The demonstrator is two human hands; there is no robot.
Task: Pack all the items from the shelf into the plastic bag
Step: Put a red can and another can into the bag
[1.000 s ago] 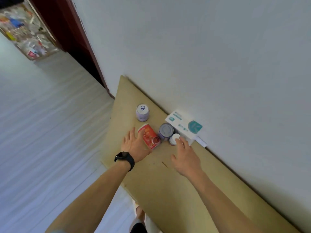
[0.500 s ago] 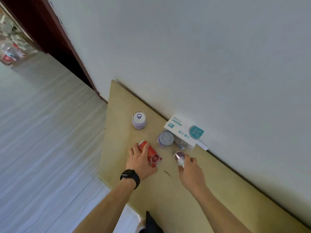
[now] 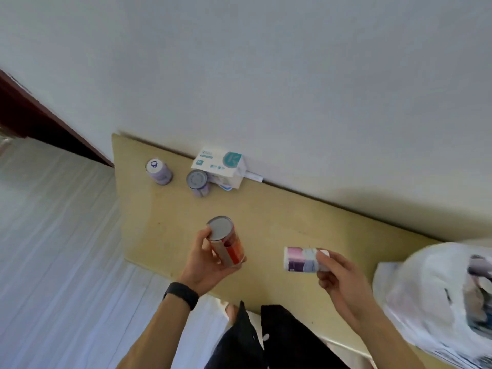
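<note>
Shelf (image 3: 292,209): tan board set against a white wall, lying beneath both hands.

Plastic bag (image 3: 426,288): white and blurred, just to the right of the right hand (image 3: 343,278). Dark contents show through but cannot be identified.

White-and-teal box (image 3: 221,163): against the wall, well beyond the left hand (image 3: 202,265).

Left hand: fingers and thumb wrapped round the red can (image 3: 229,249), which is held tilted with its silver end facing up.

Right hand: fingertips pinch the small pink-and-purple can (image 3: 300,259), held on its side between the left hand and the bag.

Grey-topped purple can (image 3: 198,183): upright on the shelf beyond the left hand, just beside the box.

Marked purple can (image 3: 159,171): upright, further left, standing apart.

Black wristband (image 3: 181,292): on the left wrist.
</note>
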